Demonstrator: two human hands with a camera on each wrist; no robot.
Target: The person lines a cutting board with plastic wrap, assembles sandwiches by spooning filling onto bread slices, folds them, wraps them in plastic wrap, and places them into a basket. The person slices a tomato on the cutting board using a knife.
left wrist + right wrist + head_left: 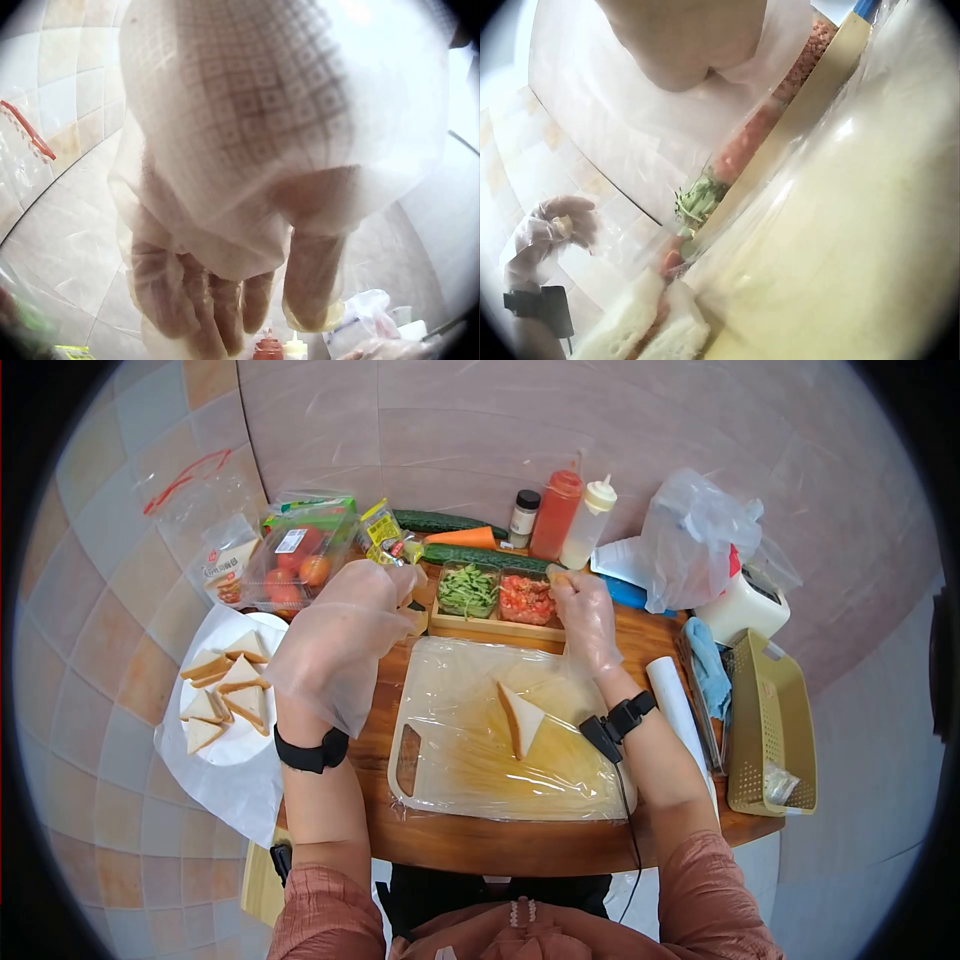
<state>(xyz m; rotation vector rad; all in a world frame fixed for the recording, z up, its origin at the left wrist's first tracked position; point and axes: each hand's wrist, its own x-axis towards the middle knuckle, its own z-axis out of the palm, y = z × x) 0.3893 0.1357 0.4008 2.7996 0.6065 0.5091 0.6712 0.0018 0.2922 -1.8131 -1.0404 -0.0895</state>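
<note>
Standing at a wooden table [640, 638], stretching both arms over a film-covered board [450, 710]. Seeing a perforated tan basket [750, 730] at the right edge, a white plate [241, 749] bearing cut sandwiches at the left, and a wooden tray [490, 628] just beyond the board. Holding the left hand [370, 600], loosely gloved in clear plastic, in the air near the tray's left end, bending the fingers slightly with the thumb apart from them. Holding the right hand [588, 620], also gloved, by the tray's right part, bending those fingers; not being able to tell about any pinch between the tips. Facing a red bottle [557, 515] and a white-capped bottle [588, 525] behind the tray. Having one triangular sandwich [522, 720] lying on the board, between the forearms and apart from both hands. Seeing green strips [468, 592] in one tray compartment, diced tomato [527, 600] just beside.
</note>
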